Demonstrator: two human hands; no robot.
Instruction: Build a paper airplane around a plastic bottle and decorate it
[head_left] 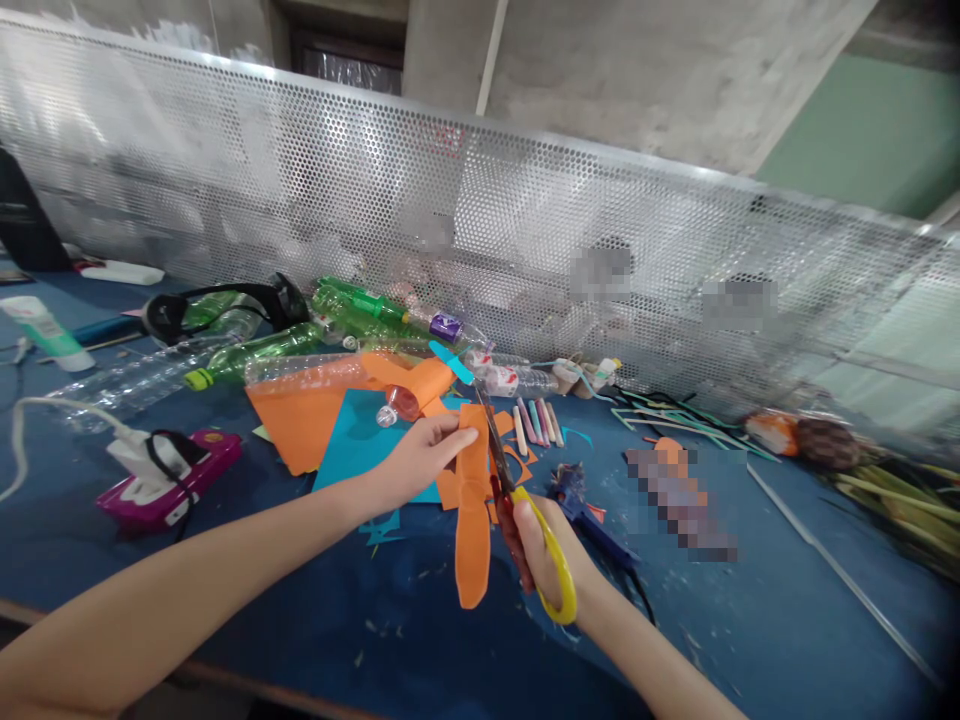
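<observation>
My left hand (435, 455) pinches the upper part of a long orange paper cutout (472, 540), shaped like a propeller with rounded ends. Yellow-handled scissors (555, 570) are gripped in my right hand (544, 540), their blades lying along the right edge of the cutout near its top. Whether the blades are cutting into the paper I cannot tell. Behind my left hand lie a blue paper sheet (349, 430) and an orange sheet (281, 420). A bottle wrapped with orange paper (431, 385) rests just beyond, with a small blue strip (450, 362) at its end.
Several plastic bottles (262, 355) lie along the perforated metal screen (360, 190). A blue glue gun (592, 515) and several chalk-like sticks (538, 422) are right of the paper. At left stand a pink power strip (172, 490) with plugs and a white tube (45, 335).
</observation>
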